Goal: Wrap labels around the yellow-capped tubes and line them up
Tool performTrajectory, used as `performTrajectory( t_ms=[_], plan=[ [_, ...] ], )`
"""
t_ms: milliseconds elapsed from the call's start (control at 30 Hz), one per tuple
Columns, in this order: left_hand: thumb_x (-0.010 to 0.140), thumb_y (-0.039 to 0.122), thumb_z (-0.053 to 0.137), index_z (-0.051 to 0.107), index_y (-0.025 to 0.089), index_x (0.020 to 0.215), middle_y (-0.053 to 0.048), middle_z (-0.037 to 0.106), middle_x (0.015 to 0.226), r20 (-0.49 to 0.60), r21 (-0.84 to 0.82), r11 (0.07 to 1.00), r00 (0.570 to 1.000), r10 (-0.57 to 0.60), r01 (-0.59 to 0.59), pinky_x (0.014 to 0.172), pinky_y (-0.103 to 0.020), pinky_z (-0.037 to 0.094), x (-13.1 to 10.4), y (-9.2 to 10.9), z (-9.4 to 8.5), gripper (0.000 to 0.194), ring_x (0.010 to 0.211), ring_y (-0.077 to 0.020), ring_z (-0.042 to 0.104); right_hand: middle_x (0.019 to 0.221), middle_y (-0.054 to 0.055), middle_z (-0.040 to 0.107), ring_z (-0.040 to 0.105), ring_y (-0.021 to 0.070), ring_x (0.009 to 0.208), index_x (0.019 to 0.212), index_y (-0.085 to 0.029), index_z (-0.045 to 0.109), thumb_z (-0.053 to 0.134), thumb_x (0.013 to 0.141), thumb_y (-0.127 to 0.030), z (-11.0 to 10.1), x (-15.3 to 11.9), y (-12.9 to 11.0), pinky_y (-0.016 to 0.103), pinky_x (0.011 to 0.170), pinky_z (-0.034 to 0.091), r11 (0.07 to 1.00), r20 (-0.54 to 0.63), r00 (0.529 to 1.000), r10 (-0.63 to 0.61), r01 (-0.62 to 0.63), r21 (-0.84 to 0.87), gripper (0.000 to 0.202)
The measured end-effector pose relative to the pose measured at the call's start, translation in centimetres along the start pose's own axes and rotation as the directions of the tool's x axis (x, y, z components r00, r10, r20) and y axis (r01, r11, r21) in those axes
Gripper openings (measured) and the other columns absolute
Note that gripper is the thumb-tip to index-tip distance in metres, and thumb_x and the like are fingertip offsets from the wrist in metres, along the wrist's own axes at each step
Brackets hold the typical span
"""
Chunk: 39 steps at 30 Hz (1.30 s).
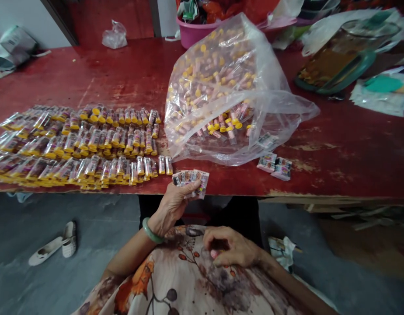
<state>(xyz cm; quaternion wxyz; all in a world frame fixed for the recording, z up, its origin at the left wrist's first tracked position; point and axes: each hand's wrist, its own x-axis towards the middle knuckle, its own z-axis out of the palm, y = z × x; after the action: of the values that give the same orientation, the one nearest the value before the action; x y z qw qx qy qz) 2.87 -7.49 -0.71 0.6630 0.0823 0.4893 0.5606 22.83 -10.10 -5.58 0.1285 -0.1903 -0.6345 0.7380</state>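
Fanned out between the thumb and fingers of my left hand (pixel 175 201) are several small printed cards (pixel 202 183), at the table's front edge. My right hand (pixel 233 247) is curled above my lap, closed around a small pink thing (pixel 215 253); most of it is hidden by the fingers. Beyond the left hand stands a large clear plastic bag (pixel 267 74), its opening towards me, full of small clear tubes (pixel 233 122) with yellow caps and pink contents. Stacked rows of filled tubes (pixel 90 135) with yellow ends cover the table's left part.
Small stacks of printed cards (pixel 282 168) lie right of the bag on the red table (pixel 336 162). Further back are a pink basin (pixel 192 37), a pitcher of brown liquid (pixel 336 57) and a crumpled plastic bag (pixel 115 35). White shoes (pixel 69 240) lie on the floor.
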Motion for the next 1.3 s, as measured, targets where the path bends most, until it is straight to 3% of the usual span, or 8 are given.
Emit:
performTrajectory(
  t_ms=[100,200,333,500,767,933,1167,1300],
  plan=[
    [0.055,0.023,0.090,0.072,0.013,0.081,-0.002,0.071,0.079,0.006,-0.001,1.000,1.000,0.022,-0.022,0.062,-0.027,0.056,-0.2,-0.3,-0.2,0.033,0.067,-0.0137,0.065,0.089,0.003,0.059,0.051,0.0094,0.061,0.084,-0.018,0.056,0.066,0.078,-0.034,-0.2,0.8,-0.5,0.024,0.054,0.044,0.960,-0.366,0.929,-0.056,0.151,0.236,0.019],
    [0.055,0.025,0.090,0.072,0.013,0.083,-0.003,0.072,0.080,0.025,0.005,0.999,0.999,0.035,-0.035,0.062,-0.026,0.054,-0.4,-0.9,-0.2,0.035,0.067,-0.0139,0.065,0.090,0.003,0.060,0.040,0.0047,0.051,0.092,-0.019,0.056,0.071,0.074,-0.034,-0.8,2.7,-2.2,0.018,0.042,0.031,0.930,-0.684,0.728,-0.039,0.278,0.242,0.028],
    [0.055,0.028,0.090,0.074,0.013,0.085,-0.007,0.074,0.084,0.100,0.069,0.998,0.995,0.005,-0.012,0.064,-0.028,0.055,-0.6,-1.5,-0.3,0.038,0.069,-0.0163,0.067,0.073,-0.003,0.059,0.040,0.0047,0.050,0.092,-0.019,0.059,0.080,0.061,-0.028,-1.5,5.5,-3.8,0.017,0.042,0.032,0.970,-0.841,0.540,0.023,0.191,0.150,0.038],
    [0.052,0.026,0.091,0.075,0.012,0.087,-0.007,0.074,0.083,0.104,0.146,0.987,0.993,0.051,-0.066,0.068,-0.028,0.055,-0.5,-1.3,-0.6,0.041,0.069,-0.0167,0.067,0.071,-0.002,0.061,0.048,0.0083,0.056,0.087,-0.019,0.065,0.079,0.063,-0.030,-2.8,6.3,-4.4,0.021,0.049,0.040,0.993,-0.790,0.602,-0.116,0.080,-0.085,0.030],
    [0.049,0.024,0.092,0.072,0.011,0.080,-0.004,0.072,0.076,-0.078,-0.001,0.995,0.992,0.095,-0.096,0.064,-0.027,0.054,0.2,-1.3,-0.3,0.040,0.065,-0.0143,0.065,0.103,0.003,0.053,0.056,0.0123,0.075,0.128,-0.029,0.057,0.049,0.093,-0.033,-1.8,1.8,-4.5,0.027,0.061,0.048,0.948,-0.607,0.758,-0.239,0.046,-0.316,0.036],
    [0.049,0.024,0.092,0.071,0.012,0.077,-0.003,0.071,0.074,-0.055,-0.079,0.994,0.996,0.065,-0.069,0.065,-0.025,0.054,0.1,-1.6,0.0,0.037,0.063,-0.0126,0.063,0.091,0.002,0.060,0.060,0.0157,0.081,0.119,-0.023,0.055,0.061,0.085,-0.019,0.3,1.6,-4.5,0.031,0.076,0.052,0.709,-0.526,0.653,-0.545,0.023,-0.705,0.035],
    [0.047,0.022,0.093,0.069,0.012,0.077,-0.002,0.070,0.074,-0.035,-0.152,0.988,0.999,-0.036,0.031,0.061,-0.023,0.053,-0.8,-1.7,0.7,0.040,0.064,-0.0117,0.063,0.091,0.007,0.064,0.062,0.0190,0.081,0.101,-0.019,0.056,0.064,0.080,-0.010,0.3,3.4,-4.0,0.036,0.073,0.054,0.435,-0.370,0.478,-0.797,0.028,-0.900,0.024],
    [0.051,0.026,0.092,0.070,0.011,0.080,-0.003,0.071,0.077,-0.030,-0.135,0.991,1.000,0.009,-0.012,0.065,-0.025,0.055,-1.1,-2.0,0.7,0.039,0.067,-0.0133,0.064,0.093,0.010,0.062,0.061,0.0194,0.081,0.100,-0.016,0.058,0.068,0.078,-0.009,0.8,3.7,-3.9,0.036,0.072,0.056,0.355,-0.342,0.426,-0.838,-0.052,-0.934,0.026]
  ],
)
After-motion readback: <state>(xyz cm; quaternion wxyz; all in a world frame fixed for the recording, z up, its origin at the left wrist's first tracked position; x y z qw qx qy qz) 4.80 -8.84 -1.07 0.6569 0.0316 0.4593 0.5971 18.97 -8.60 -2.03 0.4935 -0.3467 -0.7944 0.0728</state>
